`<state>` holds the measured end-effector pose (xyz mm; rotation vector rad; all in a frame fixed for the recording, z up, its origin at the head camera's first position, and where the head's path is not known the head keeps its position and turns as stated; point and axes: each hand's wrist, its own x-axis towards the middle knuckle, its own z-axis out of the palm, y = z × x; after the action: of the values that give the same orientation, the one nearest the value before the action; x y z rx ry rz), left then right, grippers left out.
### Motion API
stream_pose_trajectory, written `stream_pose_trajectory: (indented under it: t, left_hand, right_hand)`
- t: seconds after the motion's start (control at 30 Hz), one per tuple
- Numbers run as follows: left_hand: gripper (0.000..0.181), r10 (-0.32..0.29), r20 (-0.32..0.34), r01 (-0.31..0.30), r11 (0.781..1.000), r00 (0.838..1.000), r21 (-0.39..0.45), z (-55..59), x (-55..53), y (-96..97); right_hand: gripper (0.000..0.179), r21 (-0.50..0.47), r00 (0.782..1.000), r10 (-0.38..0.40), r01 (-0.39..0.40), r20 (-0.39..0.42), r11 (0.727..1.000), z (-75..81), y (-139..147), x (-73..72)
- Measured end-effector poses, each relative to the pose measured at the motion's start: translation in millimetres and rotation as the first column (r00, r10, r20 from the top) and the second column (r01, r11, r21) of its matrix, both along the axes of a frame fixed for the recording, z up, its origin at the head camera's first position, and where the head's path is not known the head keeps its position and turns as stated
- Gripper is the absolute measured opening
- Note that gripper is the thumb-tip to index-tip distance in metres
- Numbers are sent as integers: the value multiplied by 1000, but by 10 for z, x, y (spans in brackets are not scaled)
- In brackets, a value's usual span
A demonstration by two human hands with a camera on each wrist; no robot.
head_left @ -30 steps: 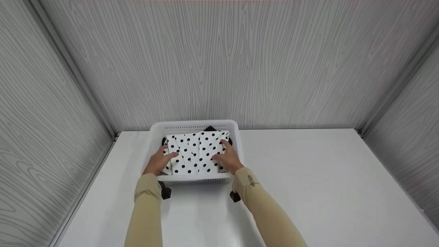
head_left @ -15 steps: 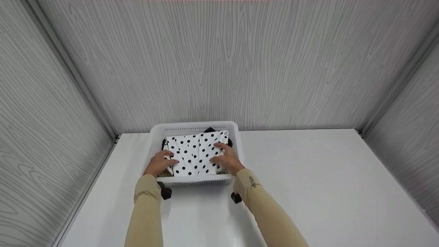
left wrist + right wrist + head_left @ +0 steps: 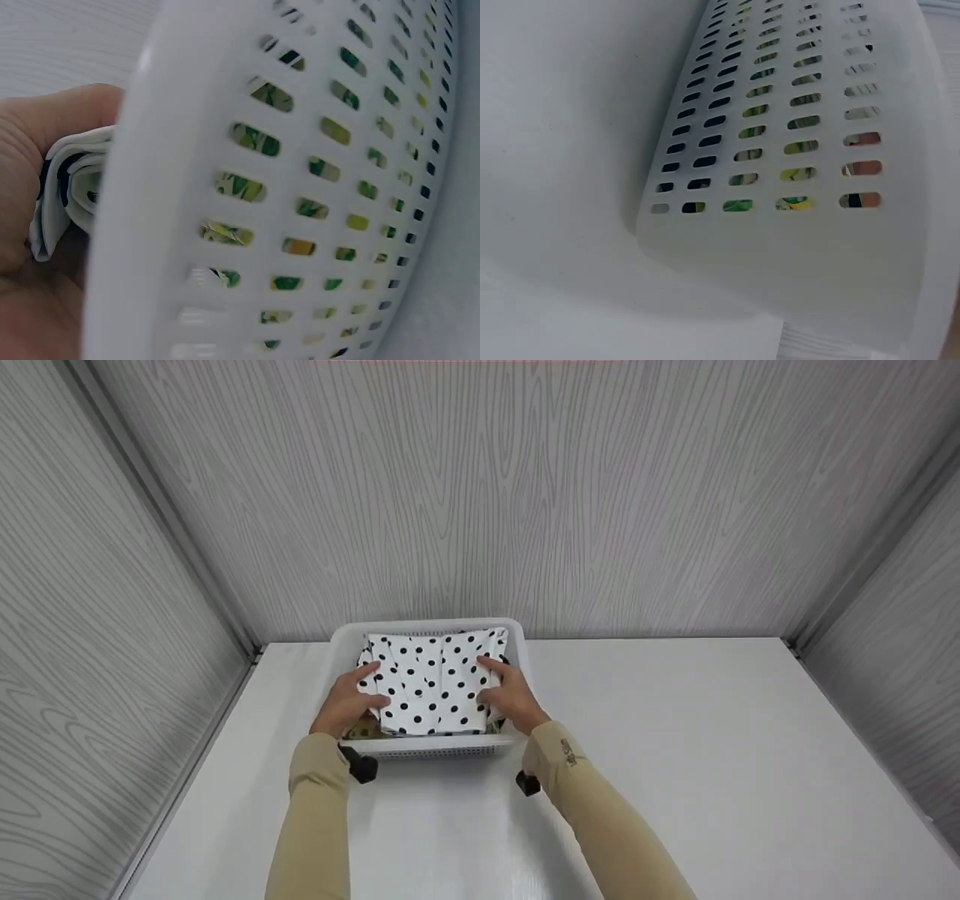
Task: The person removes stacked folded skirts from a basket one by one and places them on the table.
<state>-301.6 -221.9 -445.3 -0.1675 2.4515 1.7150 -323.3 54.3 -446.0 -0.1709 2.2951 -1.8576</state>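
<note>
A folded white cloth with black polka dots (image 3: pixel 431 682) lies across the top of a white plastic basket (image 3: pixel 435 745). My left hand (image 3: pixel 346 701) grips its left edge, thumb on top. In the left wrist view the folded layers of the cloth (image 3: pixel 71 187) show between thumb and fingers, beside the basket rim (image 3: pixel 142 195). My right hand (image 3: pixel 514 695) holds the right edge of the cloth, thumb and a finger on top and the other fingers out of sight. In the right wrist view the basket wall (image 3: pixel 780 247) hides most of that hand.
Under the polka-dot cloth lies green and yellow patterned fabric (image 3: pixel 364 727), also visible through the basket's slots. The basket stands on a white table (image 3: pixel 675 735), close to a grey wood-grain back panel (image 3: pixel 480 495). Similar panels rise at left and right.
Both hands have moved the polka-dot cloth away from me, toward the back of the basket. More patterned fabric shows at the front left, and the dark corner at the back is now mostly covered.
</note>
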Motion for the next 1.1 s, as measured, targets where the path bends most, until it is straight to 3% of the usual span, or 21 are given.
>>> stream_pose_trajectory:
  t: [0.27, 0.57, 0.83, 1.1]
  left_hand:
    - [78, 33, -86, -38, 998, 996, -51, 181, -1, 163]
    - [78, 44, -132, -43, 999, 990, 9, 331, 51, 408]
    - [80, 80, -151, -64, 992, 985, 108, 317, 87, 596]
    - [85, 104, -156, -83, 987, 982, 136, 310, 97, 804]
  right_hand:
    - [78, -32, 998, -21, 19, -55, 999, 192, 195, -24]
    - [78, -65, 997, -20, 15, -77, 998, 314, 466, -4]
    - [78, -72, 996, -2, -5, -91, 997, 350, 676, 32]
    - [79, -75, 995, -9, 1, -104, 997, 328, 870, 38]
